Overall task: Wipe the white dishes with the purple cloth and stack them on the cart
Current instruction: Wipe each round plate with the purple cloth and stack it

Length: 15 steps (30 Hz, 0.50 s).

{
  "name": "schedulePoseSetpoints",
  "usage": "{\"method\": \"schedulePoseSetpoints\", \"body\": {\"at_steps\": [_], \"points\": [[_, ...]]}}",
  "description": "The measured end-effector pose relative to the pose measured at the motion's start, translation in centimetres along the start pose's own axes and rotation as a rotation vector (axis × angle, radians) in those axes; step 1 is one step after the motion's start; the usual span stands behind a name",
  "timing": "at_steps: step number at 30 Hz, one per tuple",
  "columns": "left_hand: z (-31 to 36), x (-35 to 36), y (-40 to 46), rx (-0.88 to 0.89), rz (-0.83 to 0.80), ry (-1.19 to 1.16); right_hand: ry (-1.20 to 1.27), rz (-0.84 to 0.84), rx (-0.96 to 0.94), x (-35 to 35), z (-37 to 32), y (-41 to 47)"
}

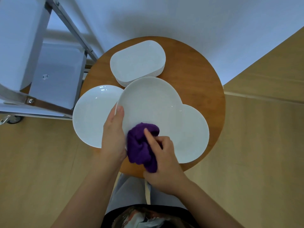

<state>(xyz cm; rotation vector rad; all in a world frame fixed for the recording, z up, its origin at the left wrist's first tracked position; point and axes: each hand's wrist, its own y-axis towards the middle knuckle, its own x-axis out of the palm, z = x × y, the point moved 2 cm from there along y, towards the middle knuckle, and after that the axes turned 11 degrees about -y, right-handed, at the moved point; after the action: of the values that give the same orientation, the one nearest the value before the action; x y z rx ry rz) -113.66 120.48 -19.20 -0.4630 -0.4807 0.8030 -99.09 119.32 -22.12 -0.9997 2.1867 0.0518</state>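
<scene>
My left hand (pixel 113 137) grips the left rim of a round white plate (pixel 149 102), held tilted above the round wooden table (pixel 205 76). My right hand (pixel 162 163) clutches the bunched purple cloth (pixel 139 148) and presses it on the plate's near part, forefinger stretched over the cloth. A second round white plate (pixel 92 116) lies on the table at the left. A third round plate (pixel 192 134) lies at the right, partly under the held one. A stack of white oblong dishes (pixel 137 61) stands at the back of the table.
The metal cart (pixel 54 74), with grey shelves and a castor wheel (pixel 14 119), stands left of the table. A white wall lies behind. Wooden floor surrounds the table, and my legs are below its near edge.
</scene>
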Motion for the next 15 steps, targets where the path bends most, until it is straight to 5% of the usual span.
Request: {"method": "schedulePoseSetpoints", "body": {"at_steps": [4, 9, 12, 15], "points": [[0.2, -0.3, 0.3, 0.003, 0.047, -0.024, 0.081, -0.001, 0.019, -1.0, -1.0, 0.9], [0.9, 0.1, 0.7, 0.086, 0.036, 0.124, 0.286, -0.220, 0.203, -4.5, -0.3, 1.5], [1.6, 0.4, 0.9, 0.115, -0.012, 0.147, -0.015, -0.417, 0.301, -6.4, 0.8, 0.7], [2.3, 0.4, 1.0, 0.118, 0.007, 0.095, -0.067, -0.080, 0.390, -7.4, 1.7, -0.3]]}}
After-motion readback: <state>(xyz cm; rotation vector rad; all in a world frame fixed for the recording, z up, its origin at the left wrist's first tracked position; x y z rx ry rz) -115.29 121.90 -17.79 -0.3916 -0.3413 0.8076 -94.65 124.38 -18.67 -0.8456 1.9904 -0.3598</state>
